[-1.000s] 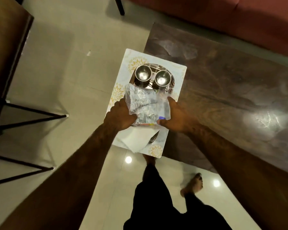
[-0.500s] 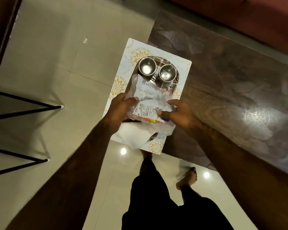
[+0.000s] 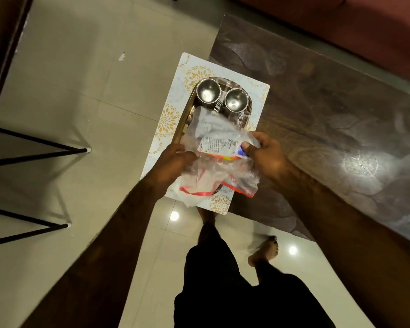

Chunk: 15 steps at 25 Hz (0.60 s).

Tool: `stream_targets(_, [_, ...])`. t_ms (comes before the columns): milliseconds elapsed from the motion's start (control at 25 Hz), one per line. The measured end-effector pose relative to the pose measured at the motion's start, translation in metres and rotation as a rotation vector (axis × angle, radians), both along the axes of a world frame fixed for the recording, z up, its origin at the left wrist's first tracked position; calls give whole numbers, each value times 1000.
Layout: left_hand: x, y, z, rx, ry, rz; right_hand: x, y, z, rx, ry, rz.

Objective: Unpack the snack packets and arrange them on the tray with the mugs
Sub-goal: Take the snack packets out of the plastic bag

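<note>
A steel tray (image 3: 184,118) lies on a white placemat with gold flowers (image 3: 168,119). Two steel mugs (image 3: 208,93) (image 3: 236,100) stand side by side at the tray's far end. Over the tray's near half I hold a clear zip bag with a red seal (image 3: 213,176). My left hand (image 3: 173,162) grips the bag's left side. My right hand (image 3: 265,152) pinches a snack packet with white, orange and blue print (image 3: 220,144) at its right end, partly inside the bag. A second pale packet (image 3: 208,120) shows further in, blurred.
The placemat overhangs the left end of a dark glossy table (image 3: 329,129). A red sofa (image 3: 365,27) lies beyond it. Black metal legs (image 3: 33,147) of another piece of furniture stand on the tiled floor at left. My bare feet (image 3: 265,249) stand below the table's edge.
The bag's red-sealed mouth has come open and hangs toward me. My right hand has shifted right along the printed packet; my left hand stays on the bag's left side.
</note>
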State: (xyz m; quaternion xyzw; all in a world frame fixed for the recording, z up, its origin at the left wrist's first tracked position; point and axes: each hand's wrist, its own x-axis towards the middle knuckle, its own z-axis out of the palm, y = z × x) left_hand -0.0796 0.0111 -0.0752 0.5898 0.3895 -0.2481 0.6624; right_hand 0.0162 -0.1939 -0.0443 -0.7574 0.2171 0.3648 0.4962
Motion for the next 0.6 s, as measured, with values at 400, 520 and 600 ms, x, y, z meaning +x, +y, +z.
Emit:
stream_targets(400, [-15, -3, 46, -559, -192, 249, -27, -37, 49, 387, 254, -170])
stream_targets(520, [-12, -5, 65, -201, -134, 139, -32, -51, 53, 367, 212, -228])
stream_targets(600, [-11, -4, 75, -80, -109, 110, -32, -51, 58, 315, 125, -209])
